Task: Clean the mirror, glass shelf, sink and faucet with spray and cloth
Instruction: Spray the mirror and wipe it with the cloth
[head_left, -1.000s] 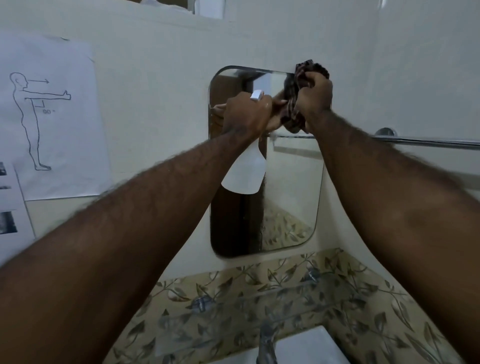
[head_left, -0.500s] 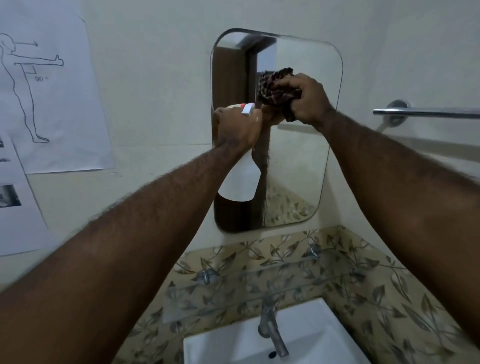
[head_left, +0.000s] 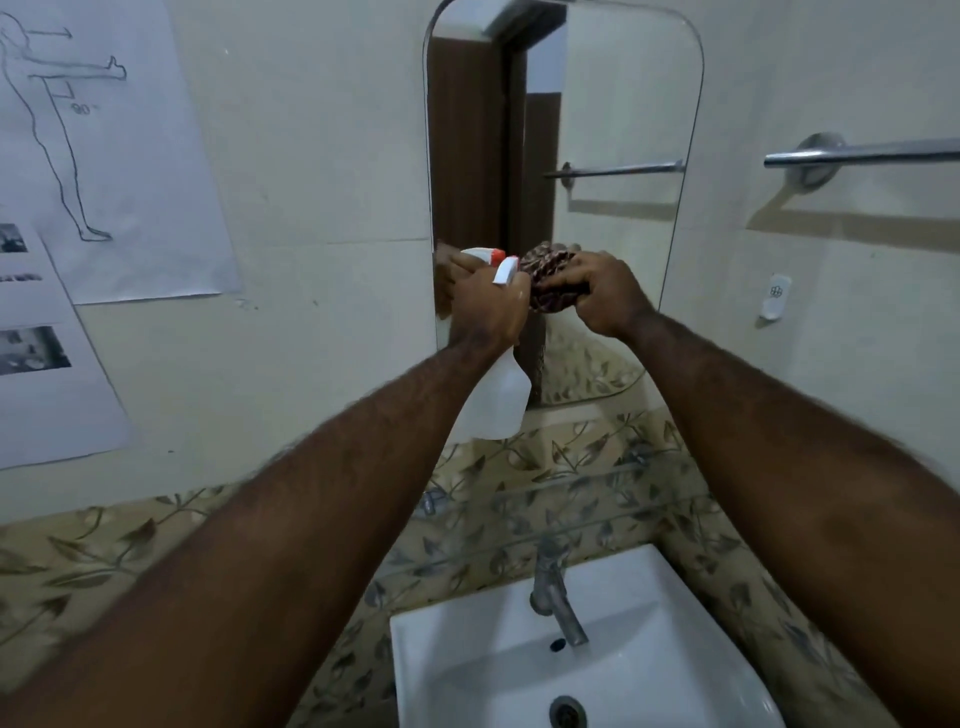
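A rounded mirror (head_left: 618, 104) hangs on the cream wall. My left hand (head_left: 485, 312) grips the neck of a white spray bottle (head_left: 496, 402) with a red-and-white nozzle, held in front of the mirror's lower left part. My right hand (head_left: 597, 293) presses a bunched dark patterned cloth (head_left: 545, 280) against the lower middle of the glass, right beside the bottle's nozzle. Below the mirror runs a glass shelf (head_left: 597, 499) on metal brackets. Under it stands a metal faucet (head_left: 558, 597) over the white sink (head_left: 467, 665).
A chrome towel bar (head_left: 862, 153) sticks out from the right wall. Paper sheets with a figure drawing (head_left: 130, 156) are taped to the left wall. A small white hook (head_left: 775, 296) sits right of the mirror. Leaf-patterned tiles (head_left: 104, 545) line the wall behind the shelf.
Both hands have moved down the mirror, from its top edge to its lower part, with the cloth wiping down the glass. The view has tilted down, showing the sink and faucet.
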